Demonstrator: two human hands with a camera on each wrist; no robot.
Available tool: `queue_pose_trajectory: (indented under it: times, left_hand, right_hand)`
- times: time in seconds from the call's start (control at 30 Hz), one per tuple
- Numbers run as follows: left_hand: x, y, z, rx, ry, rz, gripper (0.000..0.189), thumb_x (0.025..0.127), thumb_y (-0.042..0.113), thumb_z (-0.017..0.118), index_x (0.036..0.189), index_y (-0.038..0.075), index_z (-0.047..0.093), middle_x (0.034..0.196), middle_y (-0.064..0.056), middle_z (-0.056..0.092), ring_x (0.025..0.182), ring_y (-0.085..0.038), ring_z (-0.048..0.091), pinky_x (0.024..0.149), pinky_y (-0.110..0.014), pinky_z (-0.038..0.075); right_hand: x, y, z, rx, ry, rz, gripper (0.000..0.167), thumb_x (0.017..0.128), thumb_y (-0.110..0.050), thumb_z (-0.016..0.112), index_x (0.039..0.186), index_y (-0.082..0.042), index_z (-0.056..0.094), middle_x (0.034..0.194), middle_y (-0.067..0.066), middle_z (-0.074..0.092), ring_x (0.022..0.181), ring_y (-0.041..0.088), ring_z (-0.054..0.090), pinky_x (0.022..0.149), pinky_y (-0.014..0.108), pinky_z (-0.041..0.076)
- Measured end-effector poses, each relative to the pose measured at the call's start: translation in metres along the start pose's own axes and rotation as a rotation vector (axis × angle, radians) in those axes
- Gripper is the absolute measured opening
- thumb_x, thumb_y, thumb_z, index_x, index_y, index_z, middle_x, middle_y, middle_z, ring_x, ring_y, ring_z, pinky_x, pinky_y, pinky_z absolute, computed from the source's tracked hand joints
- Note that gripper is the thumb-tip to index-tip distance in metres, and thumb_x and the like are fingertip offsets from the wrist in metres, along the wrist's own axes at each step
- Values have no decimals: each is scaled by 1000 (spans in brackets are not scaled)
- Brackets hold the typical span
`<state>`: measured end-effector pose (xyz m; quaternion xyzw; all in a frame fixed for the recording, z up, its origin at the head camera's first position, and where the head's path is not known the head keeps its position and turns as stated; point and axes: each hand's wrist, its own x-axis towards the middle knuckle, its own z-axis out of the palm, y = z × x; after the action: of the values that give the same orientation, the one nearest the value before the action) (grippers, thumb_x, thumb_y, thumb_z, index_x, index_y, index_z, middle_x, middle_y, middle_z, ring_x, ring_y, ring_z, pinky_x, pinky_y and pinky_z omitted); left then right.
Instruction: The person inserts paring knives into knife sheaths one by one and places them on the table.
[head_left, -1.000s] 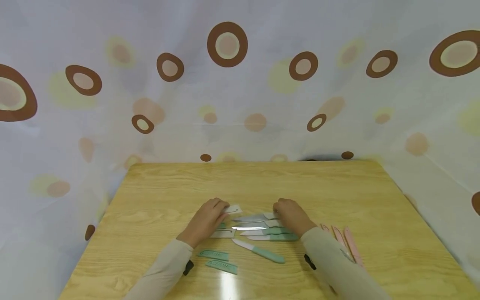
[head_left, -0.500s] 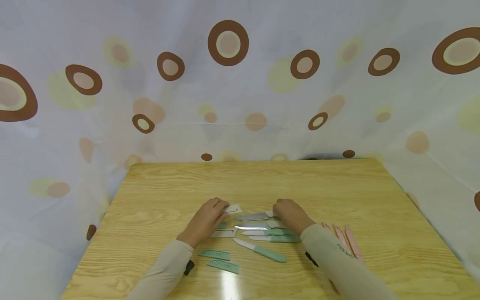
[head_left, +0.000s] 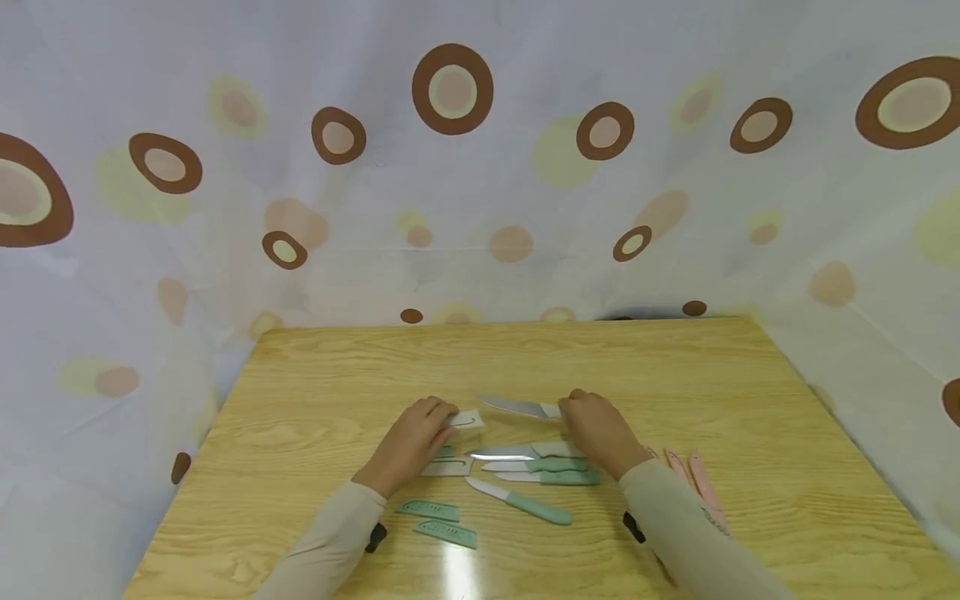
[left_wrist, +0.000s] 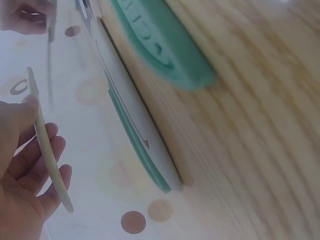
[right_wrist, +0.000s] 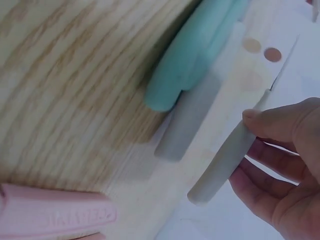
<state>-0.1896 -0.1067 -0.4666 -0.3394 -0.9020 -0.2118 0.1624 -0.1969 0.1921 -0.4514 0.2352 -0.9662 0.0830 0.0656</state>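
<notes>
My left hand (head_left: 411,442) pinches a white knife sheath (head_left: 467,419) between thumb and fingers; the left wrist view shows the sheath (left_wrist: 46,145) edge-on. In my right hand (head_left: 600,429) is a knife (head_left: 516,406) with a white handle (right_wrist: 222,162), its metal blade pointing left toward the sheath, with a gap between them. Just below the right hand lie another white-handled knife (head_left: 555,449) and green-handled knives (head_left: 568,477). One more green-handled knife (head_left: 538,507) lies slanted nearer the front. A second white sheath (head_left: 447,467) lies beside the left hand, with a green sheath partly hidden there.
Two green sheaths (head_left: 429,510) lie on the wooden table (head_left: 337,367) near the left forearm. Several pink pieces (head_left: 703,479) lie by the right forearm, which partly covers them. A patterned curtain (head_left: 510,167) hangs behind the table.
My right hand has lifted the white-handled knife off the row and moved it slightly right and away from me. The left hand with the sheath has stayed nearly still.
</notes>
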Motion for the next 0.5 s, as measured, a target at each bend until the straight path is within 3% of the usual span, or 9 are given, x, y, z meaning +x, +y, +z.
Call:
queue_pose_trajectory:
  times: [0.17, 0.33, 0.5]
  left_hand:
    - [0, 1, 0, -6, 13, 4, 27, 91, 14, 67, 115, 3, 63, 108, -6, 64, 99, -19, 60, 87, -31, 52]
    - [3, 4, 0, -24, 28, 8, 27, 92, 15, 65, 116, 3, 63, 108, -6, 63, 97, -18, 60, 84, -29, 53]
    - [6, 7, 1, -62, 25, -11, 26, 94, 16, 62, 117, 3, 61, 111, -7, 62, 99, -18, 59, 84, -28, 53]
  right_hand:
    - [-17, 5, -8, 85, 112, 17, 7, 87, 4, 65, 94, 3, 68, 88, 14, 66, 77, 27, 64, 66, 35, 56]
    - [-32, 3, -13, 107, 115, 29, 18, 86, 3, 67, 104, 5, 67, 98, 17, 66, 85, 31, 65, 71, 39, 57]
    - [-39, 0, -14, 116, 127, 32, 23, 83, 1, 71, 105, 5, 67, 100, 17, 67, 86, 31, 66, 72, 39, 57]
